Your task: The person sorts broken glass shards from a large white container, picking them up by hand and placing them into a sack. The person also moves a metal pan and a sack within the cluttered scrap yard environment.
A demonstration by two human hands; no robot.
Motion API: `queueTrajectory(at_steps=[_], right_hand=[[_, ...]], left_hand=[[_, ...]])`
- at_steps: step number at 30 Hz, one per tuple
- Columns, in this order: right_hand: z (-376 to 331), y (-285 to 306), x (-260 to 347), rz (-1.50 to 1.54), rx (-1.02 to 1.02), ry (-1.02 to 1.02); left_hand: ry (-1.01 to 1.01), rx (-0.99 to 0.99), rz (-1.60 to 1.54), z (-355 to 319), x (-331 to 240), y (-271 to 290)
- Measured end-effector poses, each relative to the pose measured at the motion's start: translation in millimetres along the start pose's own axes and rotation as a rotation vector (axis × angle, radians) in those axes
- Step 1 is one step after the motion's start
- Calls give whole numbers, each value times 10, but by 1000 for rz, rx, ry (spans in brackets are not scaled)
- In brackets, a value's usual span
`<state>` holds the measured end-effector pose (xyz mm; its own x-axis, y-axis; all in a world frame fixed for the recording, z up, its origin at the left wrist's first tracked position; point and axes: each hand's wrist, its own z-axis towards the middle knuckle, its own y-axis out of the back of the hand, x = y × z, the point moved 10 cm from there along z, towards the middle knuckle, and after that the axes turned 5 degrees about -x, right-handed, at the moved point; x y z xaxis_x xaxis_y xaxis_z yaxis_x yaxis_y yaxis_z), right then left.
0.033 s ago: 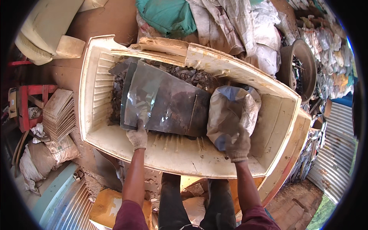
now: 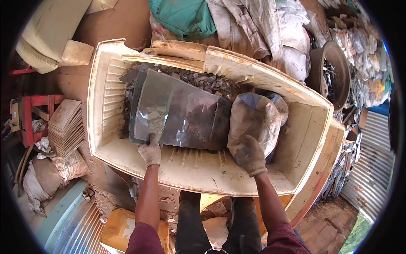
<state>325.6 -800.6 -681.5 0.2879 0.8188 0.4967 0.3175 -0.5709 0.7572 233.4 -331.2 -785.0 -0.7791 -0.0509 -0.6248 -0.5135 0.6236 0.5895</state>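
My left hand (image 2: 149, 153), in a pale knitted glove, grips the near edge of a dark glassy sheet (image 2: 158, 106) toward its left end. A reflection of the hand shows in its glossy surface. More dark flat sheets lie overlapped with it, one with a cracked, patchy face. At their right end sits a crumpled white and blue sack (image 2: 268, 122). My gloved right hand (image 2: 251, 157) is at the sack's lower left side, fingers apart. Everything lies in a cream plastic tub (image 2: 194, 167) with ribbed walls, and dark broken shards (image 2: 203, 80) lie along its far side.
White sacks (image 2: 292, 55) and a green sack (image 2: 184, 19) are piled beyond the tub. A round bin (image 2: 334, 76) stands at far right. Stacked flat boards (image 2: 65, 127) and a red frame (image 2: 29, 122) are at left. Corrugated sheeting (image 2: 368, 156) stands at right.
My right hand has moved left along the near side of the sack. The glassy sheet and my left hand have shifted slightly left.
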Motion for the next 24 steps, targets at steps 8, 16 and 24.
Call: queueTrajectory(at_steps=[8,16,24], right_hand=[[856,-2074,-783,-213,166,-391],[965,-1938,-634,-208,237,-293],[791,-521,-1213,-102,-160,-403]], left_hand=[[114,-110,12,-268,-16,694],[-427,-108,-69,-569,-365,502],[-62,-129,90,-254,-127,518]])
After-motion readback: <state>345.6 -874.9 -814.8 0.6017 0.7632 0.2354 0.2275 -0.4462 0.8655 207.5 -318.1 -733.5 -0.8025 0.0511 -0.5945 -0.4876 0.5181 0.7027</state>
